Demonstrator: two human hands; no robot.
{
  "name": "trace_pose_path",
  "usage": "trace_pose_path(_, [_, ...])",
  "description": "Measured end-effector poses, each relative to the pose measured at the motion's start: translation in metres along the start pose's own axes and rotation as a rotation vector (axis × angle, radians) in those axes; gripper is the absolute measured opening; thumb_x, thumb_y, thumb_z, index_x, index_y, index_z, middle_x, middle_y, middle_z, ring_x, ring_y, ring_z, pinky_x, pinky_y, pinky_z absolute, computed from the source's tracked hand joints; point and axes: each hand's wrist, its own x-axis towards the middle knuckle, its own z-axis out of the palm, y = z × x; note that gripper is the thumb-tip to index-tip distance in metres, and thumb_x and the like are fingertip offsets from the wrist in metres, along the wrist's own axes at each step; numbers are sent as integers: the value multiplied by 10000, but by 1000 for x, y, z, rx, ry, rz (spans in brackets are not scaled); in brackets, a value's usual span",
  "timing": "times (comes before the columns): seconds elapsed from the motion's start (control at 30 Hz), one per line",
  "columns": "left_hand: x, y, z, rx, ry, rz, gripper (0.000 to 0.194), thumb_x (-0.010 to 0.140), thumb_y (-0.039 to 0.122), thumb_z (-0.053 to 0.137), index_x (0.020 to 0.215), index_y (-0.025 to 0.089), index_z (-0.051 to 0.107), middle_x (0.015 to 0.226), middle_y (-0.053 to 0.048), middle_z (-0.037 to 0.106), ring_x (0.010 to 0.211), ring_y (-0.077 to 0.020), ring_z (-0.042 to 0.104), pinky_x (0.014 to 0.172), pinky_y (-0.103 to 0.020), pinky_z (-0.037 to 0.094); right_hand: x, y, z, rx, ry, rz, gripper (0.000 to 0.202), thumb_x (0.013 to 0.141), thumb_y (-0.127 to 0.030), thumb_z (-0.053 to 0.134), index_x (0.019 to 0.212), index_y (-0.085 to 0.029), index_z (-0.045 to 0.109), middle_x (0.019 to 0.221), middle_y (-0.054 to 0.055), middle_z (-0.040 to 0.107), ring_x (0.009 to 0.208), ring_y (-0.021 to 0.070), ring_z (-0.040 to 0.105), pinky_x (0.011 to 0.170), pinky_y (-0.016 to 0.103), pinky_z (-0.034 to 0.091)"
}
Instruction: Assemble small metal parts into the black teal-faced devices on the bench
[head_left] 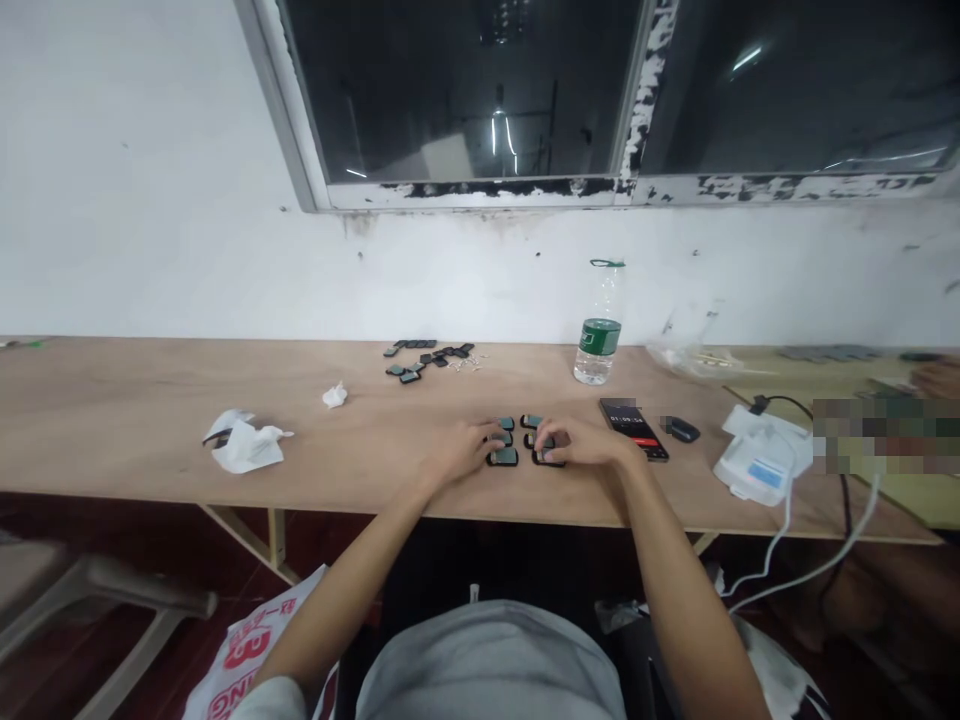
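Just below the centre of the frame, the left hand (pixel 461 448) lies with bent fingers at the left column of small dark modules (pixel 504 458), the right hand (pixel 576 441) curls over the right column of modules (pixel 531 422), and whether either grips I cannot tell.

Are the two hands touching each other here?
Apart. The head view shows it: a strip of bare tabletop separates the left hand from the right hand.
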Motion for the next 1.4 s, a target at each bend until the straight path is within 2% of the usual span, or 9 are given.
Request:
trace_pose_path(0.17, [0,-2,0,-44,-19,-1,268,953,344,578,1125,230,749,1344,-89,646,1230,-283,602,1088,-436,448,0,0,-1,29,-62,16,172,723,-341,792,873,-262,818,975,43,710,857,219,633,754,304,518])
trace_pose_path(0.3, [-1,-2,0,-97,-82,15,240,949,341,590,1081,257,771,1360,-66,638,1257,-268,589,1082,-406,456,1,0,-3,59,-82,32,212,759,-394,772,900,-244,822,978,52,736,814,207,644,709,294,514])
trace_pose_path(0.4, [-1,-3,1,-137,-94,8,211,929,349,623,1044,280,785,1360,-52,637,1244,-270,596,1054,-402,476,3,1,-3,14,75,60,225,857,-363,681,1006,-243,801,1067,62,752,885,221,669,796,327,530])
trace_pose_path(0.5, [-2,-4,2,-173,-87,6,183,907,334,655,1018,279,790,1344,-50,649,1219,-266,610,1050,-397,478,8,8,2,-20,235,26,284,923,-275,579,1145,-231,750,1215,75,718,1073,236,665,959,375,514])
trace_pose_path(0.6, [-2,-4,1,-186,-81,7,216,914,369,650,1056,266,776,1341,-58,654,1241,-262,598,1079,-397,455,14,17,8,-54,264,10,328,926,-196,528,1183,-222,731,1268,75,699,1199,240,627,1081,426,453])
trace_pose_path(0.7, [-1,-6,1,-176,-69,17,296,946,417,598,1146,253,743,1316,-68,671,1258,-261,590,1091,-407,443,16,25,12,-68,235,67,316,924,-175,514,1126,-224,753,1249,67,712,1202,246,636,1099,454,444])
trace_pose_path(1.0, [0,-7,6,-109,-46,23,295,961,400,568,1109,224,752,1245,-79,709,1199,-260,625,1062,-404,466,14,15,8,-41,292,60,270,900,-150,554,1069,-204,758,1208,76,728,1146,241,660,1046,409,479])
trace_pose_path(1.2, [0,-4,5,-131,-9,23,321,988,405,508,1126,231,740,1226,-61,719,1163,-247,642,1038,-369,468,12,11,6,-98,287,96,216,882,-191,547,915,-176,760,941,58,774,839,211,687,791,307,535])
trace_pose_path(1.4, [2,-9,-2,-150,132,-198,405,1000,431,449,1023,177,763,960,-74,776,866,-249,700,770,-307,508,7,9,1,-97,217,186,210,831,-141,530,847,-162,738,892,52,769,810,201,684,735,271,507])
